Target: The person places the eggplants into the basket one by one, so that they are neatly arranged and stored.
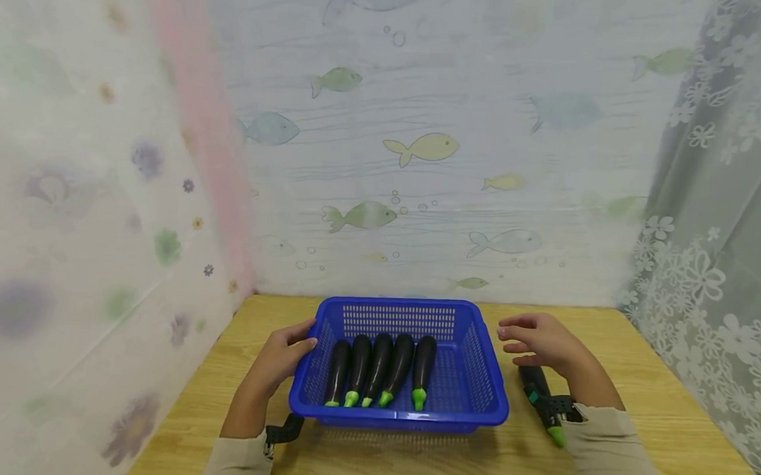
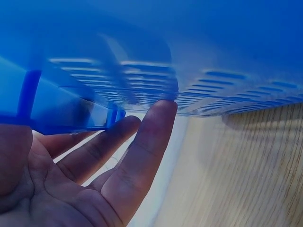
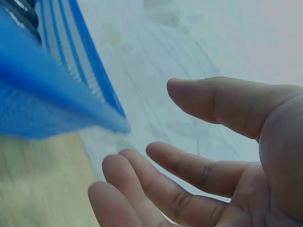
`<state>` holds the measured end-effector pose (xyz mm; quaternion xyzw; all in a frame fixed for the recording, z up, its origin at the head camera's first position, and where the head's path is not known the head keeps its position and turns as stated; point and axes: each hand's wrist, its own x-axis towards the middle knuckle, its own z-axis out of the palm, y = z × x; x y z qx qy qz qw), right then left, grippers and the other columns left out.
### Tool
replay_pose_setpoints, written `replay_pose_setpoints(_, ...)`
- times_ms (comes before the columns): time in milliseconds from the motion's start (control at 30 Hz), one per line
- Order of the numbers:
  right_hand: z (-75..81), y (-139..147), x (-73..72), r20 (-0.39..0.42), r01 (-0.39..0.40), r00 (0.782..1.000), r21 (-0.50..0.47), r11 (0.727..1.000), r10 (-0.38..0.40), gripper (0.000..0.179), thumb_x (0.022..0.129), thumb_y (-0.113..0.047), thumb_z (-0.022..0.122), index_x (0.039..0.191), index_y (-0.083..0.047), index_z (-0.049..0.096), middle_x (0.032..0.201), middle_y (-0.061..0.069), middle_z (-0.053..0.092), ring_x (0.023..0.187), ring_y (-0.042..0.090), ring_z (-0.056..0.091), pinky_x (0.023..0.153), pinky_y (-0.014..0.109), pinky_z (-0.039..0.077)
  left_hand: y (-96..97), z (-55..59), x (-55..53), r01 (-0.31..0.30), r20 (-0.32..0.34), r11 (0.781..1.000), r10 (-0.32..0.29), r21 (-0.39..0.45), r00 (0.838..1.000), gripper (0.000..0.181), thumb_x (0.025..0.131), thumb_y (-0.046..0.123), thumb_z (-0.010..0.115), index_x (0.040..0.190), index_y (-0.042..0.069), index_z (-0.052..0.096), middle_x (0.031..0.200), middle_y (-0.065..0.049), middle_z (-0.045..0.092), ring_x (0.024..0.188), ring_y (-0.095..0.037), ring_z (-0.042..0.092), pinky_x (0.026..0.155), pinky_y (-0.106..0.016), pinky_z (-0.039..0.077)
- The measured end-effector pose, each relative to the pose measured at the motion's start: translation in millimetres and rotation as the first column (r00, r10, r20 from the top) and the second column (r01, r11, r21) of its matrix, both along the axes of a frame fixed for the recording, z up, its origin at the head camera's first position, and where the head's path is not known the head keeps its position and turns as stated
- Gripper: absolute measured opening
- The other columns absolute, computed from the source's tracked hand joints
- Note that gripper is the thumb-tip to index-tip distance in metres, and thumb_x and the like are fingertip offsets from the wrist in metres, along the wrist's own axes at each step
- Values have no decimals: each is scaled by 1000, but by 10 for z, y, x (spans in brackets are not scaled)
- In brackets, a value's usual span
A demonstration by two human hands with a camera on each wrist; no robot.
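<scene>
A blue plastic basket (image 1: 404,415) stands on the table with several dark eggplants (image 1: 381,368) side by side in its left and middle part, green stem ends toward the near side. My left hand (image 1: 282,354) holds the basket's left rim, thumb on top; in the left wrist view the fingers (image 2: 154,137) touch the slotted side from below the rim. Off the basket's right side, my right hand (image 1: 544,340) hovers with fingers apart and nothing in them. One more eggplant (image 1: 536,379) lies on the table beneath that hand and wrist, partly hidden by the wrist strap.
The wooden table (image 1: 641,390) meets a fish-print curtain (image 1: 427,183) at its back edge. A flower-print sheet (image 1: 86,253) hangs at the left, and a grey sheet with white flowers (image 1: 729,295) at the right.
</scene>
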<state>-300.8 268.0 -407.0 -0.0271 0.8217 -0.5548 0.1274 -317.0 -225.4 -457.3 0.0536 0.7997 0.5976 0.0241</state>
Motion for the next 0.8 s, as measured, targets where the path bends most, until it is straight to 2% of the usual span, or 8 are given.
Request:
replay_pose_setpoints(167, -79, 172, 99, -2, 48, 999, 0, 999, -48, 70, 101, -39, 65, 151, 5, 45, 150, 28, 52, 118, 27, 69, 93, 43, 61, -11, 0, 19, -3, 2, 1000, 3, 1, 1000, 58, 104, 19, 61, 158, 9, 43, 154, -26, 50, 124, -45, 65, 87, -53, 62)
replay_pose_setpoints(500, -239, 398, 282, -6, 133, 991, 27, 991, -133, 77, 102, -44, 62, 154, 7, 38, 153, 30, 47, 132, 41, 58, 96, 43, 60, -18, 8, 25, 4, -4, 1000, -4, -5, 1000, 58, 104, 20, 61, 158, 9, 43, 154, -26, 50, 124, -46, 65, 86, -53, 62)
replay_pose_setpoints(800, -345, 547, 287, 0, 175, 985, 84, 981, -175, 84, 101, -50, 60, 157, 6, 33, 157, 34, 39, 143, 51, 43, 95, 39, 60, 2, 34, 27, 2, 5, 1000, -2, 2, 1000, 57, 104, 20, 61, 158, 11, 44, 154, -25, 51, 124, -44, 64, 87, -53, 62)
